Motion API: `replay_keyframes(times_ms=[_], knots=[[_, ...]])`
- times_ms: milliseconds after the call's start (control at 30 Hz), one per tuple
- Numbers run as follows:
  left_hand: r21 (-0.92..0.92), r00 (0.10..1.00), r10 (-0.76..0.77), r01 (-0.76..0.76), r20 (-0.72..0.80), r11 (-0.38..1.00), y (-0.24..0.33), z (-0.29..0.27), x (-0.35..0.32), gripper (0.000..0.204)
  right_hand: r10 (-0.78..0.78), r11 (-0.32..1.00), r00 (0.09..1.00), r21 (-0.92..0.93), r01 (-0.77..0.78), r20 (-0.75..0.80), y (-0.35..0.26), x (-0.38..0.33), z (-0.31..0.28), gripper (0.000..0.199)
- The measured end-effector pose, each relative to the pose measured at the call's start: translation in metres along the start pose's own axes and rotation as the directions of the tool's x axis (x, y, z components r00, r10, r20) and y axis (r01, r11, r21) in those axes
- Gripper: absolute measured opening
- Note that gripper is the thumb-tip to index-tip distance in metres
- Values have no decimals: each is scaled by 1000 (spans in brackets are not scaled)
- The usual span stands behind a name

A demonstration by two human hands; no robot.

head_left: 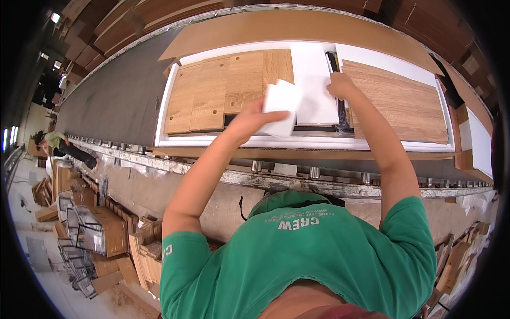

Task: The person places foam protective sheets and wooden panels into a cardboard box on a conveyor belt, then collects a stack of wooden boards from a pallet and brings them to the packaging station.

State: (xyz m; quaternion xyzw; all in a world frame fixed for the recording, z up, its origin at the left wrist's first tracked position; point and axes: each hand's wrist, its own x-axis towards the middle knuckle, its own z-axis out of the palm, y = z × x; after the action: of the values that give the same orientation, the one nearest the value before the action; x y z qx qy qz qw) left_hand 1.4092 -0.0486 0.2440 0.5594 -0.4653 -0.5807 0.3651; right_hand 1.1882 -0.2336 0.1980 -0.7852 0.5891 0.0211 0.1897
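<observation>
My left hand [249, 121] is closed on a couple of small white foam pieces [281, 111], thumb on top, held above the open carton [223, 149]. Curled at the right edge of a flat white foam panel [313, 80], my right hand [342, 86] has its fingertips against that edge. The panel lies across the middle of the carton. Left of it are light wood-grain boards [204, 95] with round holes. To its right lies a larger wood-grain board [396, 98]. A narrow gap beside the panel shows dark parts and clear plastic wrap [344, 121].
White foam strips [303, 142] line the carton's walls. The carton rests on a dark conveyor belt [111, 101] with a metal roller rail [239, 175] on my side. Another person [66, 146] is at the far left. Cardboard and boards [106, 228] are piled on the floor.
</observation>
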Motion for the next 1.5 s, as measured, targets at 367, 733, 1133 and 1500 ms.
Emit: replay_keyframes(times_ms=[367, 733, 1133, 1500], knots=[[525, 795, 104, -486, 598, 699, -34, 33, 102, 83, -281, 947, 949, -202, 251, -143, 27, -18, 27, 33], [688, 775, -197, -376, 601, 620, -3, 43, 113, 61, -373, 920, 915, -63, 386, 152, 48, -65, 15, 65], [623, 661, -80, -652, 746, 433, -11, 79, 127, 59, -355, 897, 930, 244, 368, -98, 86, -55, 15, 61], [619, 651, -118, -628, 750, 471, 6, 98, 122, 57, -334, 895, 942, 303, 327, -29, 97, -55, 10, 78]])
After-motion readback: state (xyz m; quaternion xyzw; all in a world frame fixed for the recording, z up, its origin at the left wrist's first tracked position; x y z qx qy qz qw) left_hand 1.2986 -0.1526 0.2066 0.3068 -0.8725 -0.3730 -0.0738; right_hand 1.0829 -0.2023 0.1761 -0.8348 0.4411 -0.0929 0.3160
